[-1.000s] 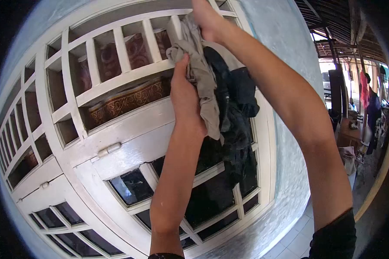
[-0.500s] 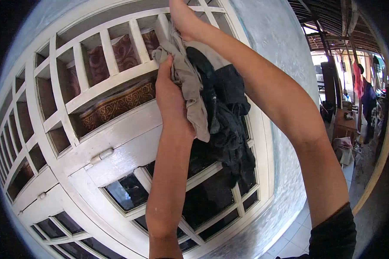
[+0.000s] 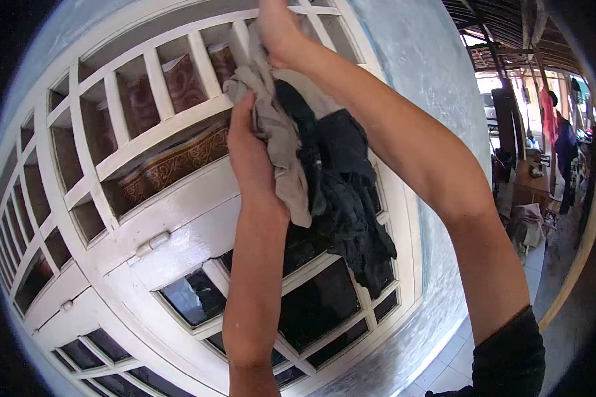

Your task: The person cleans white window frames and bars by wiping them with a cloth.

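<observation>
A bunched beige-and-black cloth [image 3: 281,142] hangs in front of the white window frame, its dark part trailing down to the right. My left hand [image 3: 250,142] is closed on the beige part, thumb up along its near edge; the other fingers are hidden behind the fabric. Higher up, at the top edge of the view, my right hand [image 3: 281,33] lies against the upper end of the cloth, which narrows towards it. The fingers of that hand are cut off or hidden, so their grip cannot be made out.
White window bars [image 3: 153,83] stand before patterned curtains [image 3: 182,159]. Below are glass panes [image 3: 321,308] and a metal hinge [image 3: 153,243]. A pale blue wall [image 3: 430,86] runs along the right. Further right, a cluttered area has a wooden desk [image 3: 531,182] and hanging clothes [image 3: 564,152].
Both hands and the cloth have shifted slightly left in view. The dark part of the cloth hangs a little lower. The hold of my left hand looks the same.
</observation>
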`<action>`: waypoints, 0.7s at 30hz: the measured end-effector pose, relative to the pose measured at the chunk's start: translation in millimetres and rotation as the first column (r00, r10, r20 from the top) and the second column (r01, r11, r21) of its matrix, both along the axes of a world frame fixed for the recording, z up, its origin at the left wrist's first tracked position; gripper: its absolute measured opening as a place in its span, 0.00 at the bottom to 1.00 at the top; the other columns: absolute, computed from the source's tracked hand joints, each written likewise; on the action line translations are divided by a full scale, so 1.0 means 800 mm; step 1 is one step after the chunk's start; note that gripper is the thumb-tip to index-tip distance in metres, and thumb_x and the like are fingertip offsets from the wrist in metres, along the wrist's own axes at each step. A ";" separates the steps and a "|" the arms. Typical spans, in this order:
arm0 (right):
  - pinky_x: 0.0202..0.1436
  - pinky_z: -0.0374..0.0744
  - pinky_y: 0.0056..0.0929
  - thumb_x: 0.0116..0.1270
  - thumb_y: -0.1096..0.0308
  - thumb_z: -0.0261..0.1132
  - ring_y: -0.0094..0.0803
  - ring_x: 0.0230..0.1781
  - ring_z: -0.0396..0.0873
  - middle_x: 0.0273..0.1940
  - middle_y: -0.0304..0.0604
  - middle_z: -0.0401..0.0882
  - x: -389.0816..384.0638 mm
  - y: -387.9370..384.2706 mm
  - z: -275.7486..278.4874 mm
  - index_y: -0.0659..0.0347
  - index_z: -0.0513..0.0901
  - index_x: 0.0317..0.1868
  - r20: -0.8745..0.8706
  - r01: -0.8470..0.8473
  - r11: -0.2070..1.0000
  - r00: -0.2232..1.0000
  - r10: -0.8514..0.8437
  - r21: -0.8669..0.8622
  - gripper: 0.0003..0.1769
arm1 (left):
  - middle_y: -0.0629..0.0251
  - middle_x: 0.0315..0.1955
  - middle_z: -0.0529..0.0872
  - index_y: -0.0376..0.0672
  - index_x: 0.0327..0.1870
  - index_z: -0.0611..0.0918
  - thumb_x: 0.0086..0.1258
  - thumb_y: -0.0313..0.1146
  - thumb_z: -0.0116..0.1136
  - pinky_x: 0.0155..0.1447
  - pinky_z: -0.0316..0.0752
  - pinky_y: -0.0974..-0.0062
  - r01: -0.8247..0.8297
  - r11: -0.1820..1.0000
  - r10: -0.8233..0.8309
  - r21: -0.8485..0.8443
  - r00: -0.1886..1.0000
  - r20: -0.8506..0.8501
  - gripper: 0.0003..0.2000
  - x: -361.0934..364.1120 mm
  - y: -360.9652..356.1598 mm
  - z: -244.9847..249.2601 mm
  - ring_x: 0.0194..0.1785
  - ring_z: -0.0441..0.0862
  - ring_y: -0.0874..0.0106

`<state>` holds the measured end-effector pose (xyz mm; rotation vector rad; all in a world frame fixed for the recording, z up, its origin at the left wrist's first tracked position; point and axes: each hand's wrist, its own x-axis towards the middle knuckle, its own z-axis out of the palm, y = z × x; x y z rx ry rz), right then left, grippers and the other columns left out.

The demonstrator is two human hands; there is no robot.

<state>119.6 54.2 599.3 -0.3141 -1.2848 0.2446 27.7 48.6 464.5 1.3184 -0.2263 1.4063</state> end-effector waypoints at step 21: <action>0.58 0.71 0.42 0.61 0.34 0.50 0.41 0.53 0.73 0.56 0.55 0.72 0.015 -0.004 -0.008 0.62 0.64 0.64 0.159 -0.224 0.974 0.961 0.226 -0.026 0.43 | 0.70 0.39 0.81 0.45 0.53 0.76 0.69 0.46 0.49 0.41 0.73 0.77 -0.031 0.999 0.026 -0.042 0.993 -0.115 0.18 0.002 -0.022 -0.001 0.38 0.78 0.75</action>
